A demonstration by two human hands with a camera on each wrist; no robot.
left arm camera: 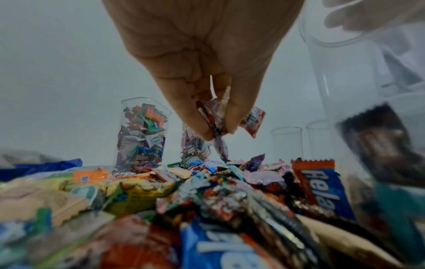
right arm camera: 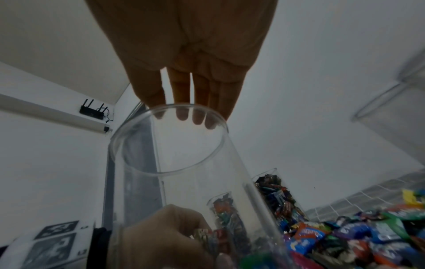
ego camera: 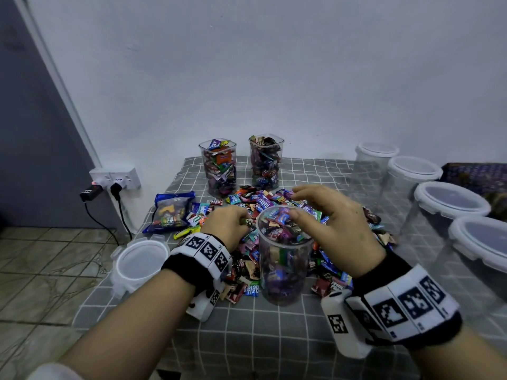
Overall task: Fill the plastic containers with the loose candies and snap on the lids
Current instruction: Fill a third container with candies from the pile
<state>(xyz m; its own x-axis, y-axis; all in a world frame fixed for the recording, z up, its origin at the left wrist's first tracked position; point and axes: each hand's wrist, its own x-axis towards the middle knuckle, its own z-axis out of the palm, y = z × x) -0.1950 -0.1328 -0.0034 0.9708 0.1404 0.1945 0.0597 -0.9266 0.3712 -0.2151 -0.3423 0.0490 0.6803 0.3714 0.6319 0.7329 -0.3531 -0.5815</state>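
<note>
A clear round container (ego camera: 284, 253), mostly filled with wrapped candies, stands in the loose candy pile (ego camera: 274, 200). My left hand (ego camera: 245, 222) is just left of its rim and pinches a small bunch of candies (left arm camera: 218, 118) lifted off the pile. My right hand (ego camera: 295, 203) hovers over the container's mouth with straight fingers (right arm camera: 181, 102) and holds nothing. In the right wrist view the container rim (right arm camera: 170, 138) lies under the fingertips. Two full containers (ego camera: 219, 167) (ego camera: 265, 161) stand open at the back. A loose lid (ego camera: 141, 260) lies at the table's left edge.
A blue candy bag (ego camera: 171, 211) lies left of the pile. Several empty containers with lids on (ego camera: 451, 200) line the right side. The grey checked tablecloth (ego camera: 247, 338) ends at the left over a tiled floor. A wall socket with plugs (ego camera: 116, 181) sits at the far left.
</note>
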